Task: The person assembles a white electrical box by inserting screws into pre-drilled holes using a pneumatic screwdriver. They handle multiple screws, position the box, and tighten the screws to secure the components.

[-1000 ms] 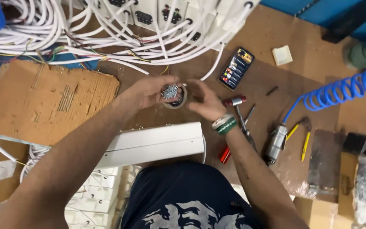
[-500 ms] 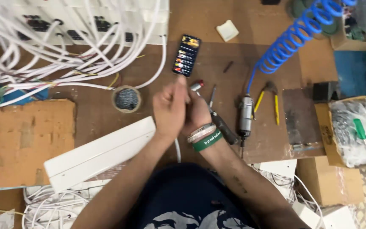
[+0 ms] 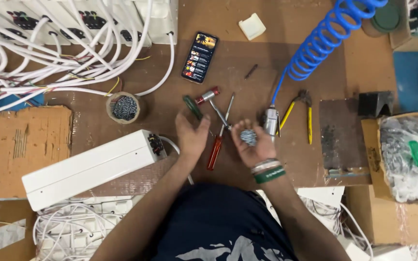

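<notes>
My right hand (image 3: pixel 253 145) is turned palm up and cups a small heap of silver screws (image 3: pixel 248 137). My left hand (image 3: pixel 191 136) hovers open just to its left, holding nothing, above the brown table. Several screwdrivers (image 3: pixel 215 147) with red and green handles lie crossed between and beyond the two hands. A small round tub of screws (image 3: pixel 124 107) stands to the left. A long white box (image 3: pixel 90 166) lies tilted at the near left, with a cable coming out of its end.
White boxes with many white cables (image 3: pixel 64 53) fill the far left. A phone (image 3: pixel 200 57) lies ahead. A blue coiled hose (image 3: pixel 322 41) leads to an air tool (image 3: pixel 270 121); yellow-handled pliers (image 3: pixel 306 113) and a cardboard box of bagged parts (image 3: pixel 405 154) are at right.
The view has shifted left. My hands have come apart: the right now shows screws in its open palm and the left has pulled away empty. Earlier both hands were at the screw tub.
</notes>
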